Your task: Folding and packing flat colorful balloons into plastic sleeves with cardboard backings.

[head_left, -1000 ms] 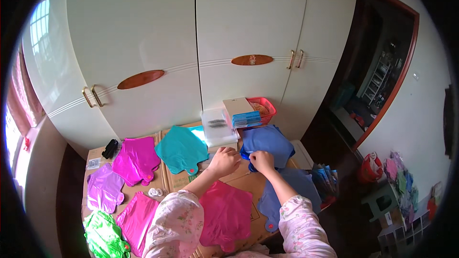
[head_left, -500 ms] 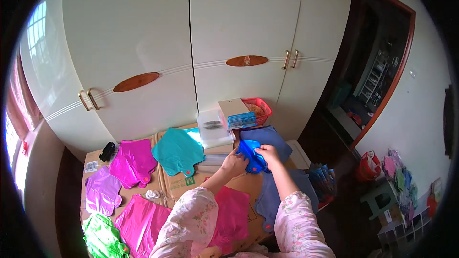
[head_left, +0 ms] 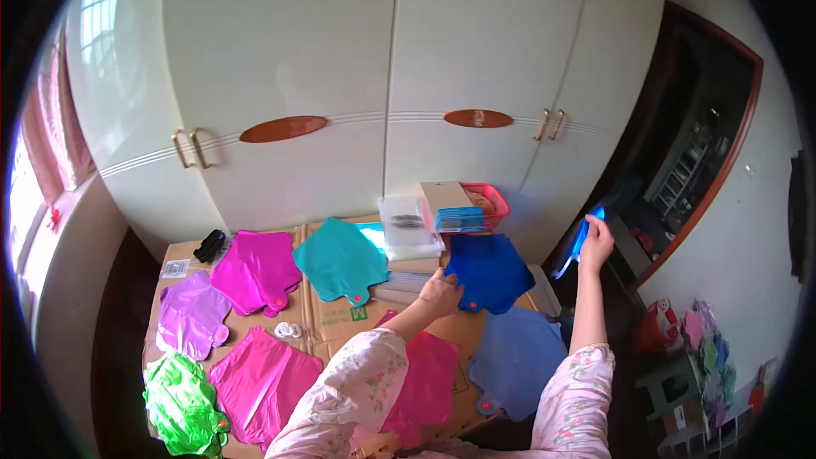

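Observation:
A dark blue flat plastic piece, broad and many-sided, lies near the back right of the cardboard-covered surface. My left hand is at its left edge, fingers closed on that edge. My right hand is raised off to the right, shut on a narrow shiny blue piece that hangs beyond the surface; its kind is unclear. A duller blue piece lies between my arms, with a red dot on its rounded tab. Under my left forearm a pink piece is partly covered.
Similar pieces spread leftward: teal, magenta, purple, pink, green. A clear plastic stack, blue-edged packets and a red basket stand against the cabinet. A white coil lies mid-left.
Both hands were together on a crumpled shiny blue piece. Now my right hand has swung out right with a narrow blue piece, and the dark blue piece lies spread out. The view has shifted.

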Action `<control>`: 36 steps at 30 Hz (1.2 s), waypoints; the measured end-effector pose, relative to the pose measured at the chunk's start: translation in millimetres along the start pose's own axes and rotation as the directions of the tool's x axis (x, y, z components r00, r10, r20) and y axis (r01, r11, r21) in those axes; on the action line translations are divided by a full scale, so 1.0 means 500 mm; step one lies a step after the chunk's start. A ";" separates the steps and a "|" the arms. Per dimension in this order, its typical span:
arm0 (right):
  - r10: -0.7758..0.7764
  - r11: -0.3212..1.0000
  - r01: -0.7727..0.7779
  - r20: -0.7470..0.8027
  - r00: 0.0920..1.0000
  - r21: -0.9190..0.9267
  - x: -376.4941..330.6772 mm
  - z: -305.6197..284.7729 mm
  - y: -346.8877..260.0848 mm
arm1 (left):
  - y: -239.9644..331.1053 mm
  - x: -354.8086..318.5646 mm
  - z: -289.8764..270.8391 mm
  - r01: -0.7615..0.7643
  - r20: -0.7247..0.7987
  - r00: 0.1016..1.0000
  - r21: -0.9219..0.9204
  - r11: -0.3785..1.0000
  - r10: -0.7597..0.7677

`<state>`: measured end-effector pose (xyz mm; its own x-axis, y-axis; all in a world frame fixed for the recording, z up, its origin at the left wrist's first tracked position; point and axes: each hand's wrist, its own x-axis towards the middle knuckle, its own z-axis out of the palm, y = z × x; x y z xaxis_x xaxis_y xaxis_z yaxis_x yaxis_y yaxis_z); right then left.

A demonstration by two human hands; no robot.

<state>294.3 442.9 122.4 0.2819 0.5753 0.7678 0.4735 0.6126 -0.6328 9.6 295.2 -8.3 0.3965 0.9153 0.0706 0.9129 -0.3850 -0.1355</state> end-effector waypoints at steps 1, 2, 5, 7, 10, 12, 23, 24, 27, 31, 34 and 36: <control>-0.157 0.982 0.163 0.065 0.985 -0.099 0.011 0.006 -0.069 | 0.007 0.004 -0.003 0.006 -0.020 1.000 0.018 1.000 -0.006; -0.261 0.959 0.273 0.149 0.954 -0.073 0.007 0.034 -0.144 | 0.007 -0.005 -0.004 0.027 -0.030 0.999 0.041 0.999 -0.025; -0.486 0.872 0.479 0.286 0.826 0.099 -0.058 0.157 -0.330 | -0.022 -0.043 0.018 0.088 -0.222 0.973 0.106 0.990 -0.063; -0.564 0.823 0.534 0.385 0.730 0.192 -0.124 0.234 -0.387 | -0.025 -0.077 -0.022 0.144 -0.293 0.947 0.025 0.989 -0.130; -0.804 0.589 0.708 0.365 0.469 0.390 -0.240 0.348 -0.449 | -0.087 -0.210 -0.101 0.235 -0.208 0.951 0.014 0.972 -0.227; -0.847 0.532 0.632 0.368 0.385 0.563 -0.354 0.416 -0.464 | -0.143 -0.326 -0.128 0.348 -0.073 0.936 0.019 0.937 -0.345; -0.760 0.535 0.550 0.650 -0.020 0.642 -0.641 0.475 -0.394 | -0.269 -0.598 -0.089 0.620 0.073 0.785 -0.077 0.781 -0.615; -0.761 0.525 0.554 0.648 -0.035 0.646 -0.639 0.481 -0.391 | -0.268 -0.590 -0.083 0.617 0.062 0.787 -0.085 0.783 -0.614; -0.759 0.504 0.601 0.650 -0.036 0.621 -0.649 0.483 -0.381 | -0.266 -0.571 -0.058 0.596 0.025 0.801 -0.134 0.792 -0.598; -0.698 0.629 0.547 0.711 0.083 0.553 -0.655 0.484 -0.378 | -0.261 -0.545 -0.048 0.585 0.071 0.811 -0.138 0.799 -0.581; -0.571 0.805 0.318 0.799 0.188 0.501 -0.640 0.483 -0.398 | -0.261 -0.541 -0.009 0.530 -0.172 0.815 -0.166 0.832 -0.554; -0.441 0.891 0.216 0.876 0.195 0.400 -0.626 0.481 -0.410 | -0.263 -0.535 0.002 0.510 -0.216 0.813 -0.181 0.841 -0.540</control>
<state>-91.7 267.9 -12.3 -0.8847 0.3170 0.3417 0.1488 0.8868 -0.4375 -216.5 101.3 -10.6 -0.1500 0.9269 0.3440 0.9873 0.1222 0.1013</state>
